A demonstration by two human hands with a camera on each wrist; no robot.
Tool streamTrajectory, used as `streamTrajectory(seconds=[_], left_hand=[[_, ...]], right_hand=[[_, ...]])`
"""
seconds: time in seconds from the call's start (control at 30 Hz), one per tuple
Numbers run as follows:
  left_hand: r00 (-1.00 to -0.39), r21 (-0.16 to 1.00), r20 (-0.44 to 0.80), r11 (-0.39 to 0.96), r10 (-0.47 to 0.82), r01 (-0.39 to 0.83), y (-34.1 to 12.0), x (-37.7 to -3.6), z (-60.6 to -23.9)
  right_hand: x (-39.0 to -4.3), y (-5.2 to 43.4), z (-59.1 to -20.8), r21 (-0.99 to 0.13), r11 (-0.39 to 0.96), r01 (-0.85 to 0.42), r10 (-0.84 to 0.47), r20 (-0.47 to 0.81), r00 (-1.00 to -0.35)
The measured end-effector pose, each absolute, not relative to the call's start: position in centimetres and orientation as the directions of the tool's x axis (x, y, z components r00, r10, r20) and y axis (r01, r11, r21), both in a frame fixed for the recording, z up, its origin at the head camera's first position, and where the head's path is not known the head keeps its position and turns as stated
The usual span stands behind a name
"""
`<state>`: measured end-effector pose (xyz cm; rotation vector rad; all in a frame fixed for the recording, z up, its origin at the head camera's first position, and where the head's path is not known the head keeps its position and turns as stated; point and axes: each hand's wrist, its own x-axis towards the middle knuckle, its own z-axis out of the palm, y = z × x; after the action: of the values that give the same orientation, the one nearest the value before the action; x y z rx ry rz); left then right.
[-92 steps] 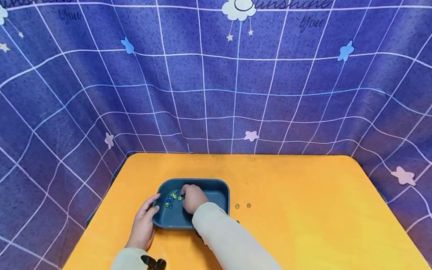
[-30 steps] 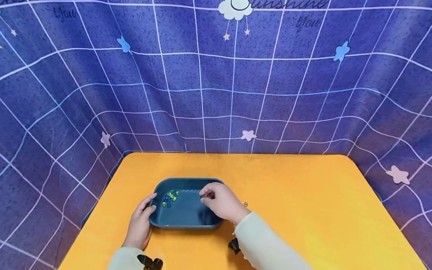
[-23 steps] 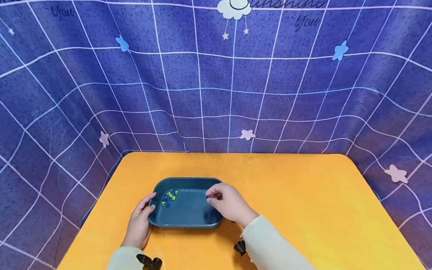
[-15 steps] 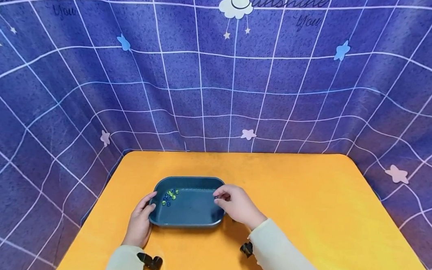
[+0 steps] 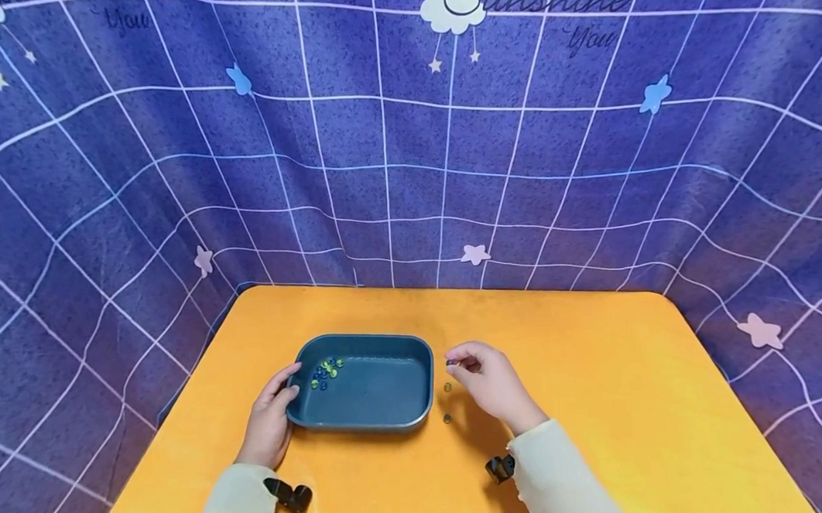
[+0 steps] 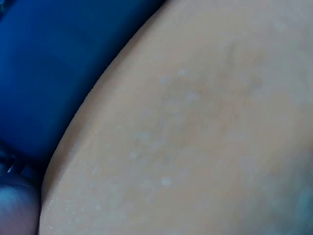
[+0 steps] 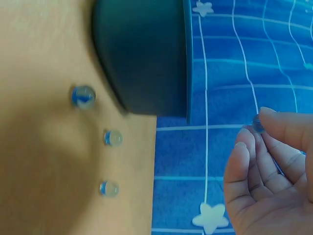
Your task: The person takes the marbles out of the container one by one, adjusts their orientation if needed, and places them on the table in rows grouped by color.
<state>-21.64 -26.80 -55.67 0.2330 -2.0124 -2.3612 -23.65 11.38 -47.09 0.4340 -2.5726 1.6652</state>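
Observation:
A dark blue-grey tray [image 5: 417,365] lies on the orange table [image 5: 600,401], with several blue and green marbles [image 5: 325,372] in its far left corner. My left hand [image 5: 283,389] grips the tray's left edge, thumb over the rim. My right hand [image 5: 467,364] hovers over the table just right of the tray and pinches one dark marble [image 5: 450,361] between thumb and fingertips. In the right wrist view that marble [image 7: 257,124] sits at the fingertips [image 7: 274,122], clear of the tray [image 7: 142,54]. Three loose marbles [image 7: 113,138] lie on the table beside the tray.
Two of the loose marbles [image 5: 447,387] show in the head view between the tray and my right hand. A purple grid-patterned cloth [image 5: 406,171] hangs round the table's back and sides. The left wrist view is a close blur of tan and blue.
My right hand has come out of the tray and moved right over the table, still pinching a marble. The left hand and tray have stayed put.

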Motion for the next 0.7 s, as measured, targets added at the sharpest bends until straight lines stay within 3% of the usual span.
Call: streamTrajectory(seconds=[0.3, 0.7], left_hand=[[-0.99, 0.985, -0.087, -0.159, -0.112, -0.069, -26.9, -21.9, -55.8], [-0.988, 0.983, -0.098, -0.164, -0.117, -0.078, -26.8, -21.8, -55.9]], right_hand=[[-23.8, 13.4, -47.2, -0.91, 0.36, -0.206, -0.095, 0.183, -0.978], [-23.6, 14.8, -47.5, -0.918, 0.344, -0.2, -0.054, 0.193, -0.98]])
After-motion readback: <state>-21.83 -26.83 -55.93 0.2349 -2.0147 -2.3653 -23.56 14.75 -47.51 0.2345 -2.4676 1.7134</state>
